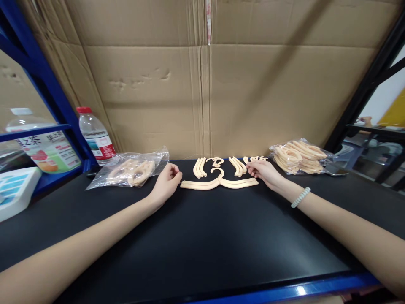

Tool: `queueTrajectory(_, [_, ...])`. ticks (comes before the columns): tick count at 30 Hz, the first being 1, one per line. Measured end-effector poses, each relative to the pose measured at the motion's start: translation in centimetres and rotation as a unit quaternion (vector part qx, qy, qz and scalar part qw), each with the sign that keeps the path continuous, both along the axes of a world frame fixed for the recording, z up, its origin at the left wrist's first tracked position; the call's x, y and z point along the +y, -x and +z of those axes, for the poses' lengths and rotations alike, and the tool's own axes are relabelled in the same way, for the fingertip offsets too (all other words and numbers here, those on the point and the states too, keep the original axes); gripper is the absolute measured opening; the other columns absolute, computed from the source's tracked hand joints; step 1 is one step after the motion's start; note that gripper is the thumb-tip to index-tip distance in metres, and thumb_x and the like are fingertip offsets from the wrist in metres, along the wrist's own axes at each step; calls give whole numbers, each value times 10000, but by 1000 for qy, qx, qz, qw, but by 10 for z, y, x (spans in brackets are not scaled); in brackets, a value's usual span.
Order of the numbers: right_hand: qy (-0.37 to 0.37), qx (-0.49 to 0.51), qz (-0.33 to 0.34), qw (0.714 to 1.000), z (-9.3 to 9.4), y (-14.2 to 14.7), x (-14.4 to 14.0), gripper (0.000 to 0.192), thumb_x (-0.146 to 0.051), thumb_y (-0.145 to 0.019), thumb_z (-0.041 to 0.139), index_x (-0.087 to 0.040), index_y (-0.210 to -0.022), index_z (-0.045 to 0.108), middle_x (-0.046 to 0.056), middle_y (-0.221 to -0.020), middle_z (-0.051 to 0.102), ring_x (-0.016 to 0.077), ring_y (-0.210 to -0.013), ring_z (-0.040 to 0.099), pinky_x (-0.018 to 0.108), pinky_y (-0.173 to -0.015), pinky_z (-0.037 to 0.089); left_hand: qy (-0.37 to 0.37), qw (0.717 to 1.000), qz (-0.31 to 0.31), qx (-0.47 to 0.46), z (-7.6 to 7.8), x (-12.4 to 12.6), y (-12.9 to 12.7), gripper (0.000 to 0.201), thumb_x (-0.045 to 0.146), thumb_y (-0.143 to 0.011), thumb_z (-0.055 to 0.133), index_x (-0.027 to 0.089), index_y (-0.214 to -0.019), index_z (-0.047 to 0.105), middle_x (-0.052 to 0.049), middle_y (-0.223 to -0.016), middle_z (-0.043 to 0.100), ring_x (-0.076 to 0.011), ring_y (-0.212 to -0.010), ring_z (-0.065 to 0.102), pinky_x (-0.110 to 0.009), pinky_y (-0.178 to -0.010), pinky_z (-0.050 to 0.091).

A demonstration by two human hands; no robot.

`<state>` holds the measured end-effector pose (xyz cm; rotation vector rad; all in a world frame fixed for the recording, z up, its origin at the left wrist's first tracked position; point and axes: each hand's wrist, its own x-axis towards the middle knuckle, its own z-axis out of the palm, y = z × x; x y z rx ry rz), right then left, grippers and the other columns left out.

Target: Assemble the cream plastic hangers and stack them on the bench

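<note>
Beige hanger (202,185) was laid out on black tabletop (205,236), between left hand (166,181) and right hand (265,172), both curled; whether anything was pinched could not be told. Beige pieces (139,173) were contained in left clear bag (161,158) and, more densely, right clear bag (325,153).

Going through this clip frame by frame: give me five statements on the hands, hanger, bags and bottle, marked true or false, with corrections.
1. The hanger lies with its hook toward the cardboard. True.
2. A bracelet circles the left wrist. False: the bracelet is on the right wrist.
3. The right hand is nearer the right bag than the left bag. True.
4. The left hand lies flat, fingers spread. False: the left hand has curled fingers.
5. The bottle beside the left bag has a green cap. False: that bottle has a red cap.
</note>
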<state>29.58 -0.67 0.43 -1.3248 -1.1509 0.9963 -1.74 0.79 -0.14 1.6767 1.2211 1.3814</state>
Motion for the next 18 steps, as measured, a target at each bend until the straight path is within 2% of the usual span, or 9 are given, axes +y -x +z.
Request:
queueTrajectory(9, [-1,-2,-2,1000,-2,-1,2,116,-228,-693,593,-143,-614,600,-9,-543,538,79,-503,452,235,-494,322,12,1000,-1,-6,1,-1,0,224,289,-661,620,194,-768,448,64,-607,504,-116,-528,533,-257,-570,413])
queueTrajectory(13, [-2,-3,0,1000,-2,-1,1,106,-228,-685,597,-139,-627,604,-9,-548,540,77,-504,454,230,-491,322,12,1000,-6,-7,1,0,0,183,242,-645,579,188,-771,457,55,-661,506,-113,-556,536,-262,-594,425])
queueTrajectory(18, [-6,-5,1,1000,-4,-2,2,128,-254,-680,612,-132,-638,610,-9,-552,538,77,-506,455,228,-491,327,-2,1000,-21,7,1,0,0,103,201,-671,518,196,-754,457,72,-588,461,-107,-534,479,-241,-571,389])
